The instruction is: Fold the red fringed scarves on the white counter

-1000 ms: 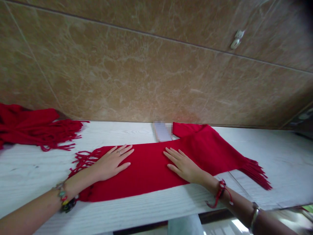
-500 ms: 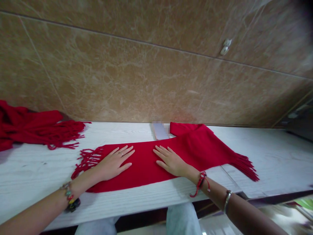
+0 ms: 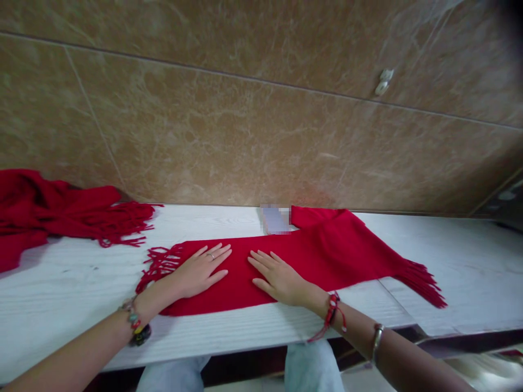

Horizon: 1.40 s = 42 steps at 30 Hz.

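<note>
A red fringed scarf (image 3: pixel 327 253) lies stretched across a white wood-grain table (image 3: pixel 73 294), its fringes at both ends. My left hand (image 3: pixel 200 269) rests flat on the scarf near its left fringe, fingers spread, a ring on one finger and a beaded bracelet at the wrist. My right hand (image 3: pixel 278 277) lies flat on the scarf's middle, fingers spread and pointing left, close to the left hand. A red string bracelet and a metal bangle are on that arm. Neither hand holds anything.
A second red fringed scarf (image 3: pixel 61 215) is heaped at the table's far left. A small pale flat object (image 3: pixel 274 219) lies by the brown marble wall (image 3: pixel 245 125) behind the scarf. My knees show below the table's front edge.
My right hand has slid left along the scarf, from its right part toward the left hand. The left hand stays put on the cloth.
</note>
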### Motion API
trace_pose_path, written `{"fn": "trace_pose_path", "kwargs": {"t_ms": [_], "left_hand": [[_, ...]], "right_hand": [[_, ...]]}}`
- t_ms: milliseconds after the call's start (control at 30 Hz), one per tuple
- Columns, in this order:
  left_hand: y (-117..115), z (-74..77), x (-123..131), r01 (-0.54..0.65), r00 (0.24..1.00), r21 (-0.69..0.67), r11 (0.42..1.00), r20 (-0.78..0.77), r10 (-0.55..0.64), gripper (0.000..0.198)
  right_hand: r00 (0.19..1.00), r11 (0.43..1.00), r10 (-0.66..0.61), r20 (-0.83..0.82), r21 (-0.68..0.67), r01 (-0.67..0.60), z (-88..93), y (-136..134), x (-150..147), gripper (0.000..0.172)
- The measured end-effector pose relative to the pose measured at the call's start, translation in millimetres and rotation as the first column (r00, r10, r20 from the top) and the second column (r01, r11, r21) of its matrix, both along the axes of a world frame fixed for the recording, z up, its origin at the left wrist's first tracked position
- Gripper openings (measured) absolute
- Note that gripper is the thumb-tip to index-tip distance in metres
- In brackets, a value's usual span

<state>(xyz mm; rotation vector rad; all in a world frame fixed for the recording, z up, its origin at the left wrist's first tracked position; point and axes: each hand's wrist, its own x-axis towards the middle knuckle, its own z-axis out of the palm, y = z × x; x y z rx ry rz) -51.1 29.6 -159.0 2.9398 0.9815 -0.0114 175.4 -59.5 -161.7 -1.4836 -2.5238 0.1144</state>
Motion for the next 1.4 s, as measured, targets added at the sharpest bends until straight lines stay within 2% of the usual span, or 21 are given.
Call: {"fn": "trace_pose_path", "kwargs": {"t_ms": [67,167,267,333,433,567,700,833,900,967,1067,1133,1200,1267,1400], "left_hand": [[2.6,-4.0,-9.1,-0.024,1.0,0.022,0.999,0.018,0.024,0.055],[4.9,-6.6,-22.3,-0.059,0.998,0.046,0.997,0.029,0.058,0.057],[4.1,-5.1,-28.9,-0.107,0.994,0.048,0.993,0.009,0.107,0.057],[3.5,-1.7,-28.5,-0.125,0.992,0.025,0.992,-0.021,0.126,0.058],[5.5,7.4,-18.9,-0.112,0.991,-0.023,0.993,-0.076,0.11,0.059],[13.5,17.2,8.0,-0.038,0.997,-0.021,0.999,-0.068,0.036,0.059],[21.0,7.1,27.1,0.08,0.996,-0.023,0.997,-0.027,-0.081,0.056],[24.5,-6.3,25.6,0.134,0.991,-0.018,0.991,0.003,-0.134,0.052],[25.0,-3.4,24.8,0.137,0.991,-0.035,0.99,-0.003,-0.137,0.052],[25.3,5.9,28.4,0.13,0.991,-0.059,0.99,-0.016,-0.132,0.052],[27.6,19.6,41.4,0.093,0.996,-0.048,0.994,-0.005,-0.094,0.049],[31.4,20.7,50.8,0.084,0.996,-0.022,0.996,-0.003,-0.084,0.049],[36.3,14.5,57.1,0.1,0.995,-0.002,0.995,-0.014,-0.1,0.05],[41.0,4.9,59.3,0.115,0.993,0.014,0.993,-0.021,-0.115,0.05],[44.9,-5.9,57.8,0.11,0.994,0.021,0.994,-0.004,-0.11,0.05]], "right_hand": [[0.999,0.999,-0.033,0.019,-0.006,0.034,-2.6,-3.4,11.5,0.051],[0.992,0.993,-0.121,0.028,-0.002,0.121,-8.8,-9.4,46.6,0.051],[0.979,0.979,-0.203,0.026,0.003,0.203,-14.8,-13.7,80.3,0.049],[0.971,0.971,-0.238,0.013,0.006,0.238,-15.6,-15.4,90.0,0.049],[0.972,0.972,-0.231,-0.041,0.026,0.232,-9.7,-18.9,76.8,0.049],[0.993,0.997,-0.066,-0.097,0.03,0.07,0.8,-28.1,30.0,0.052],[0.999,0.999,0.002,-0.048,-0.042,-0.004,2.2,-36.3,5.9,0.052],[0.999,0.994,0.016,-0.046,-0.111,-0.021,7.3,-34.3,17.7,0.052],[0.999,0.993,-0.004,-0.049,-0.117,-0.001,12.4,-29.1,26.6,0.053],[0.999,0.995,-0.019,-0.043,-0.101,0.014,15.8,-22.6,33.2,0.054],[0.999,0.994,0.034,-0.042,-0.104,-0.038,16.8,-13.7,39.2,0.052],[0.995,0.989,0.078,-0.057,-0.121,-0.084,18.0,-8.0,43.4,0.05],[0.992,0.986,0.106,-0.075,-0.121,-0.114,22.1,0.3,50.4,0.044],[0.992,0.993,0.092,-0.084,-0.063,-0.098,27.8,13.1,60.9,0.037],[0.992,0.989,-0.021,-0.122,0.14,0.038,29.8,41.7,84.2,0.031]]}}
